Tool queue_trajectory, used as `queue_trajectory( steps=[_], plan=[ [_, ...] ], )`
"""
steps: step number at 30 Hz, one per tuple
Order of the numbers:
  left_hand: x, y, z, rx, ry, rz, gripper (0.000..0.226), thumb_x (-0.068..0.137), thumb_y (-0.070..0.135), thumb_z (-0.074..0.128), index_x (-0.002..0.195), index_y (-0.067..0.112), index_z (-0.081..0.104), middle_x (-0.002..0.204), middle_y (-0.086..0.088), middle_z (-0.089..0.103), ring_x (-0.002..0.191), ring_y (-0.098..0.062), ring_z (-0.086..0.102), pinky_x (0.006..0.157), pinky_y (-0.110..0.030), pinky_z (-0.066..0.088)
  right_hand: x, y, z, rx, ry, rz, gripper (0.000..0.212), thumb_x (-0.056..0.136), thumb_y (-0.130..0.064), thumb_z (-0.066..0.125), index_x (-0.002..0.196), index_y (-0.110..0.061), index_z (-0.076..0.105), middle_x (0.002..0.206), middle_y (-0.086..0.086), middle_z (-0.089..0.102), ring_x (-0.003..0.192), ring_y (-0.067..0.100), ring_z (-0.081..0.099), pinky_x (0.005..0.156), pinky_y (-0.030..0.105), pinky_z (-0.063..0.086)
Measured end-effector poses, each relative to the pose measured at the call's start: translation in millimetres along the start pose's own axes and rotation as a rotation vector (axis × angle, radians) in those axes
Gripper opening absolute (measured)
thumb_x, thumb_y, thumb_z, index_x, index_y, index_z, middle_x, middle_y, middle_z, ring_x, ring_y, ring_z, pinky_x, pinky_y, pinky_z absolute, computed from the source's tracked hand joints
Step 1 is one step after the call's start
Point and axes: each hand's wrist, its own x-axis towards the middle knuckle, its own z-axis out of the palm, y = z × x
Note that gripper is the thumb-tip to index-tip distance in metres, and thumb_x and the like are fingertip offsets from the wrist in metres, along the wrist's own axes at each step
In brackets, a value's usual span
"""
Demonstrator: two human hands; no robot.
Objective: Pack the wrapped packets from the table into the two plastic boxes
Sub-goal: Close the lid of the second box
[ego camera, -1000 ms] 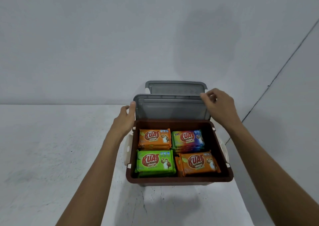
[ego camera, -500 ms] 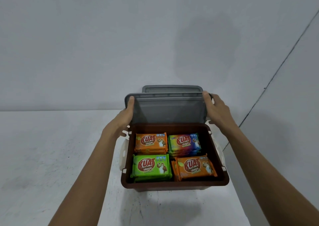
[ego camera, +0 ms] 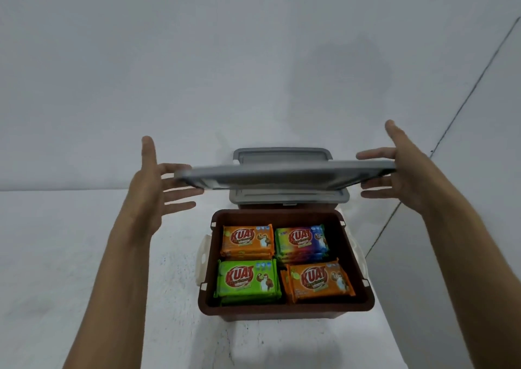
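A brown plastic box [ego camera: 284,311] stands open on the white table, near its right edge. Inside lie wrapped packets: an orange one [ego camera: 248,240] back left, a rainbow-coloured one [ego camera: 301,240] back right, a green one [ego camera: 248,280] front left, an orange one [ego camera: 318,280] front right. I hold a grey lid [ego camera: 282,174] level in the air above the box's far side. My left hand [ego camera: 153,182] presses its left end and my right hand [ego camera: 400,168] its right end, fingers spread. A second box with a grey lid [ego camera: 290,196] stands behind.
The white table [ego camera: 84,256] spreads to the left and front. Its right edge [ego camera: 377,244] runs close beside the box. A grey wall stands just behind the boxes.
Both hands have lifted the grey lid off its leaning place behind the brown box and turned it nearly flat, higher and toward me. The view has tilted down slightly.
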Motion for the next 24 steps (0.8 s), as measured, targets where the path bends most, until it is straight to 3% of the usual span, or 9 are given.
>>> queue_trajectory(
  steps=[4,7,9,12,16,19,22,24],
  plan=[
    [-6.0,-6.7,7.0,0.069,0.006,0.019,0.072,0.088,0.072,0.031,0.107,0.012,0.066,0.093,-0.009,0.07,0.088,-0.024,0.067,0.064,-0.034,0.05,2.8,11.8,3.3,-0.144,-0.006,0.026,0.067,0.08,-0.069,0.061,0.106,-0.007,0.068,0.086,0.012,0.066,0.065,0.023,0.058,0.062,0.035,0.049],
    [-7.7,-21.3,20.6,0.054,0.037,0.09,0.053,0.089,0.062,0.048,0.104,0.014,0.067,0.095,0.001,0.068,0.088,-0.017,0.066,0.059,-0.03,0.051,-1.1,28.2,16.1,-0.23,0.001,-0.052,0.053,0.085,-0.056,0.065,0.101,-0.006,0.071,0.094,0.013,0.07,0.073,0.023,0.062,0.065,0.033,0.051],
    [-6.1,-38.3,26.8,0.098,0.069,0.15,0.043,0.083,0.058,0.063,0.103,0.02,0.067,0.101,0.005,0.068,0.096,-0.017,0.066,0.065,-0.033,0.057,-2.5,40.8,24.3,-0.332,0.036,-0.164,0.045,0.086,-0.052,0.066,0.099,-0.01,0.072,0.098,0.008,0.071,0.08,0.016,0.066,0.067,0.03,0.054],
    [-1.5,-61.7,28.6,0.295,0.093,0.208,0.051,0.072,0.054,0.075,0.114,0.027,0.065,0.112,0.008,0.067,0.098,-0.015,0.066,0.082,-0.042,0.057,-4.0,59.6,31.8,-0.538,0.083,-0.242,0.045,0.087,-0.051,0.065,0.11,-0.012,0.066,0.099,0.002,0.064,0.08,0.013,0.061,0.058,0.021,0.043],
    [-5.9,-85.8,30.3,0.503,0.093,0.28,0.041,0.084,0.027,0.072,0.124,0.022,0.062,0.122,0.003,0.064,0.088,-0.01,0.064,0.072,-0.022,0.053,-7.8,90.8,34.8,-0.745,0.14,-0.234,0.048,0.089,-0.048,0.065,0.116,-0.009,0.065,0.096,0.004,0.063,0.08,0.017,0.052,0.057,0.023,0.036],
    [-11.8,-105.8,34.2,0.626,0.115,0.34,0.039,0.087,0.022,0.068,0.125,0.019,0.063,0.123,-0.001,0.064,0.085,-0.011,0.065,0.085,-0.031,0.054,-12.1,121.9,35.8,-0.867,0.209,-0.202,0.054,0.087,-0.058,0.061,0.116,-0.013,0.061,0.105,0.006,0.068,0.081,0.018,0.053,0.068,0.029,0.04],
    [-13.6,-123.0,38.2,0.728,0.153,0.409,0.035,0.09,0.019,0.063,0.124,0.016,0.064,0.121,-0.005,0.065,0.093,-0.019,0.064,0.085,-0.03,0.048,-18.9,145.0,41.3,-1.035,0.295,-0.199,0.059,0.087,-0.067,0.051,0.116,-0.016,0.059,0.101,0.003,0.065,0.086,0.022,0.061,0.066,0.031,0.044],
    [-13.3,-128.2,39.1,0.78,0.185,0.427,0.032,0.091,0.02,0.06,0.122,0.016,0.066,0.12,-0.007,0.067,0.099,-0.025,0.062,0.088,-0.039,0.047,-22.6,151.9,45.7,-1.137,0.337,-0.238,0.061,0.089,-0.069,0.044,0.117,-0.018,0.058,0.1,0.004,0.062,0.089,0.023,0.06,0.066,0.031,0.044]
  ],
)
